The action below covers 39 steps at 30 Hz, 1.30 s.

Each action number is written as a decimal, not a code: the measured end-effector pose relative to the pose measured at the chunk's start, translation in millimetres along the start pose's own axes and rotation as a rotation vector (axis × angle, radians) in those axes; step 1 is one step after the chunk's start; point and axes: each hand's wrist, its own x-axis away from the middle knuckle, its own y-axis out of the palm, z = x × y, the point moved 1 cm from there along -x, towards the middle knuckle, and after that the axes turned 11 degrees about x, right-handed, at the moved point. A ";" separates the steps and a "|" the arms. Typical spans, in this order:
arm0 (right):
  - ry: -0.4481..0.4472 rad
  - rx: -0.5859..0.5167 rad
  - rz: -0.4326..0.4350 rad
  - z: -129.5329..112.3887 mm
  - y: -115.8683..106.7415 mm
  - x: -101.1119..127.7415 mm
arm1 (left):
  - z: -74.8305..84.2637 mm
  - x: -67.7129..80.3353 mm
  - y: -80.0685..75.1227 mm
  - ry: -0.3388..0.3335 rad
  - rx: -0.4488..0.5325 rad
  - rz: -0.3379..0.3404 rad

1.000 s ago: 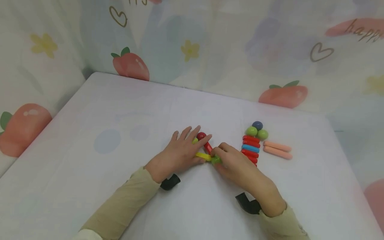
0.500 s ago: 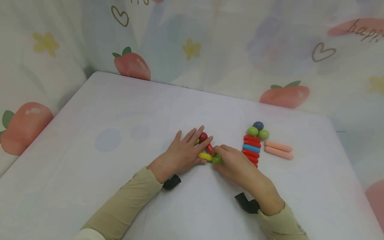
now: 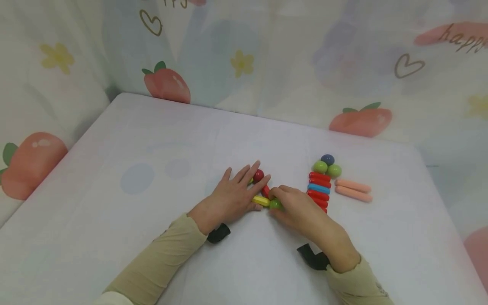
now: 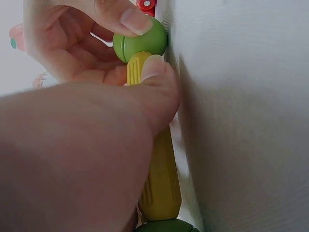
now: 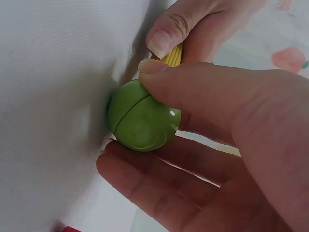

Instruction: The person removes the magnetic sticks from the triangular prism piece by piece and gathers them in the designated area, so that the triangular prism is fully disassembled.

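Observation:
In the head view my left hand [image 3: 233,197] spreads its fingers over a small figure of balls and sticks. Its thumb lies against a yellow building stick [image 4: 163,186], holding it from the near side. With thumb and fingers, my right hand [image 3: 301,212] grips a green ball [image 5: 142,118] at that stick's right end. A red stick [image 3: 265,190] runs from near this ball up to a red ball [image 3: 258,175]. At the yellow stick's other end sits another green ball [image 4: 166,225], partly cut off. My left hand hides much of the figure.
Right of the hands lies a row of red sticks [image 3: 319,195] with a blue stick [image 3: 319,188] among them. Two green balls [image 3: 334,171] and a dark blue ball [image 3: 327,159] sit behind it. Two peach sticks [image 3: 353,190] lie alongside. Black curved pieces [image 3: 314,257] show beside both wrists.
Both hands stay on the figure with barely any movement. Slightly more of the red ball shows past the left fingers than one second ago.

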 end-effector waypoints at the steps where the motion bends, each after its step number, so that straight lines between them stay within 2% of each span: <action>1: 0.002 0.003 -0.006 -0.2 0.0 0.1 | 0.4 0.4 0.4 0.003 -0.005 0.000; 8: 0.020 0.052 -0.020 -1.9 2.5 1.3 | 2.2 1.4 1.2 0.009 -0.033 0.035; 14: 0.021 0.037 -0.040 -1.3 5.6 1.9 | 2.3 3.6 0.7 0.001 0.010 0.023; 19: 0.018 0.024 -0.043 1.1 2.6 2.8 | 2.2 2.9 -0.8 -0.001 0.011 0.031; 23: 0.006 0.010 -0.038 2.4 -1.7 5.2 | 2.5 1.0 -0.2 -0.006 0.016 0.011; 27: -0.022 0.012 0.016 4.2 -8.2 7.4 | 3.1 0.0 0.0 -0.009 0.012 0.004; 35: -0.086 -0.007 0.180 18.4 -26.5 12.4 | 4.1 -0.5 0.6 -0.007 -0.014 0.010; 39: -0.068 -0.017 0.248 31.1 -37.7 13.1 | 4.3 0.0 2.0 -0.009 -0.020 0.007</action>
